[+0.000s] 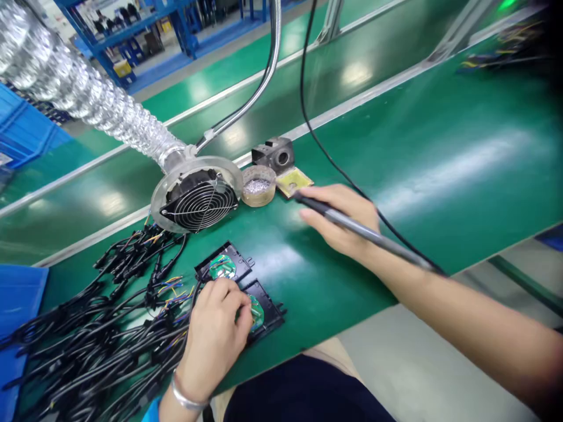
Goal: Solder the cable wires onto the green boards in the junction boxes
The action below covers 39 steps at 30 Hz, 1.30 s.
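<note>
My right hand (349, 205) grips a soldering iron (360, 230) by its dark handle. The iron's front end is over the yellow sponge (295, 180) on the base of an iron stand (273, 153); whether it touches cannot be made out. My left hand (220, 322) is closed over a black plastic housing (272, 313) with a round green circuit board (257, 312) inside. Its fingers are pinched at the board, and what they hold is hidden. Just behind lies a second black housing (241, 266) with a similar green board (223, 266).
Many black cables (118, 322) with bare coloured wire ends lie to the left, near a blue bin (26, 305). A fume extractor (200, 202) on a foil duct (97, 105) stands behind the housings. Beside it sits a round tub (258, 186) of metallic bits. The iron's black cord (328, 155) hangs over the green bench (417, 170).
</note>
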Available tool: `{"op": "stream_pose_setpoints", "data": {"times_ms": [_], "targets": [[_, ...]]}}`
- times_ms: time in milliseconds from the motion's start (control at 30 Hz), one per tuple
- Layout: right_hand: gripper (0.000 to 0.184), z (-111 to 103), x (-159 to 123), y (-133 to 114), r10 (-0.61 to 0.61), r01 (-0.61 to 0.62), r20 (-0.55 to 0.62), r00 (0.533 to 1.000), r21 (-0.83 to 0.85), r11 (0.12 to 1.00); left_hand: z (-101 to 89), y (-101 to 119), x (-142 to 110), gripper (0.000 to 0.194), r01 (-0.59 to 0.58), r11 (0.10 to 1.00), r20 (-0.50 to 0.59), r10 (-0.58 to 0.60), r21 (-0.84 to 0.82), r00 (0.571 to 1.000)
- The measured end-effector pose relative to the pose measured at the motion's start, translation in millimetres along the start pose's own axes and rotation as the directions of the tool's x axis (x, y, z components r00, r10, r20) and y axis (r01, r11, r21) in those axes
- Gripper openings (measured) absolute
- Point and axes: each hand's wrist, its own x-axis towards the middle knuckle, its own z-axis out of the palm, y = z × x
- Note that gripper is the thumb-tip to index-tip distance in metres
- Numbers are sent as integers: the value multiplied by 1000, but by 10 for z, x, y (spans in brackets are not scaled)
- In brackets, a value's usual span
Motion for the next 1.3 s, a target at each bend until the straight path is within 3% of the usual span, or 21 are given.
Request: {"op": "stream_pose_setpoints", "data": {"times_ms": [67,200,267,567,800,900,1000,1067,1133,1200,1300], "targets": [[23,-17,98,143,42,-42,82,996,-6,999,1,0,-2,12,0,1000,-5,0,1,1000],[17,-151,330,306,116,-127,-100,988,-107,986,-1,-4,-12,11,-25,1000,-13,25,8,1000],[16,-147,467,380,143,-159,-119,983,-138,978,-2,-8,-12,11,-34,999,-24,35,14,999],[25,368,818,767,260,-232,106,960,-227,946,-14,11,-19,12,-9,1000,-12,9,10,1000],[40,432,706,860,248,-206,136,959,-266,942,-31,16,-31,13,4,1000,11,-4,-5,1000],[55,323,407,695,301,-229,157,941,-361,904,-35,26,-37,14,27,999,39,-26,-31,999],[55,120,38,383,325,-210,288,901,-366,907,-84,31,-53,11,12,995,45,-8,-98,999],[52,-19,-129,95,221,-116,370,903,-287,951,-175,20,-95,16,-10,988,-16,7,-154,1000],[33,-95,-188,-239,91,-19,442,892,-164,986,-306,-14,-190,21,-2,984,-146,-25,-178,989],[16,-62,-158,-583,-26,43,519,855,-21,999,-444,-78,-353,23,54,985,-310,-104,-166,945],[11,206,-67,-1057,-250,123,614,749,242,962,-573,-207,-703,23,159,967,-530,-241,-197,813]]}}
